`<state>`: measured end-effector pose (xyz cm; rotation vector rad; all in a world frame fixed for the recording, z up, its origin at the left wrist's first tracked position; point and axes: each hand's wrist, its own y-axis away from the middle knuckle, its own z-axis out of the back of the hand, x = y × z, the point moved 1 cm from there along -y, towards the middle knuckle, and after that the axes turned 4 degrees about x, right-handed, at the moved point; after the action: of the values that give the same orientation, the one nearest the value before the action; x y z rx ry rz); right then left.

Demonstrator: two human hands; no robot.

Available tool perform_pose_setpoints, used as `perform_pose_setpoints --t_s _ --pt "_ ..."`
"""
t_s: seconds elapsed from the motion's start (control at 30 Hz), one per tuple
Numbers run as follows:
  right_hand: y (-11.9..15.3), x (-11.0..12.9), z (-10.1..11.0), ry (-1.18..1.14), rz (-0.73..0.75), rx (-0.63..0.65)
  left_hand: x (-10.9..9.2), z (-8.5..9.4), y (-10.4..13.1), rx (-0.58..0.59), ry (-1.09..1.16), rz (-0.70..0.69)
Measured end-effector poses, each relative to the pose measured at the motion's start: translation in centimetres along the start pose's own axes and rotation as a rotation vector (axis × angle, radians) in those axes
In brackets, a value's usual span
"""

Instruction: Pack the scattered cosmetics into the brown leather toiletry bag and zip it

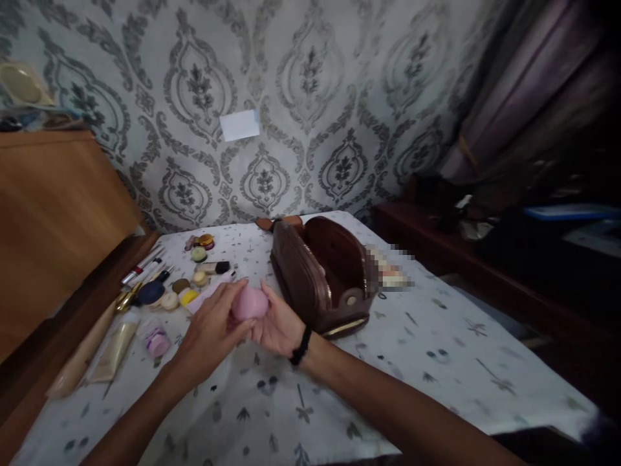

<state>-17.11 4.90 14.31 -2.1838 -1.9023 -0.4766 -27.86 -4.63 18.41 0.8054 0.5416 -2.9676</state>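
Between both hands is a smooth pink rounded object (252,303), perhaps the size of a small jar; its exact kind does not show. My left hand (213,323) curls around its left side, thumb along the bottom. On the other side my right hand (279,323), with a dark band at the wrist, cups it with closed fingers. Just beyond the right hand stands a brown zippered bag (301,278), unzipped with its mouth gaping and dark inside. Left of the hands lie a pale pink item (206,294), partly covered, and a small purple-and-pink container (156,340).
Tubes such as a beige one (115,349), a dark blue round jar (151,293), small pots and slim sticks are spread over the table's left side. A wooden cabinet (53,213) borders the left; a patterned wall (291,97) rises behind. A blurred-out item lies right of the bag.
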Motion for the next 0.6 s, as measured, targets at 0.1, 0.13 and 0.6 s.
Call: perform_pose_setpoints --t_s 0.1,0.13,0.6 --pt "1.0 -0.2 0.5 0.006 0.007 0.042 0.0 0.3 -0.5 0.022 0.053 0.05" --pt "1.3 -0.3 0.8 0.018 0.012 0.057 -0.2 0.6 -0.8 0.023 0.072 0.073" --pt "4.0 -3.6 6.6 0.269 -0.279 0.241 -10.1 3.7 -10.4 0.057 0.223 -0.013"
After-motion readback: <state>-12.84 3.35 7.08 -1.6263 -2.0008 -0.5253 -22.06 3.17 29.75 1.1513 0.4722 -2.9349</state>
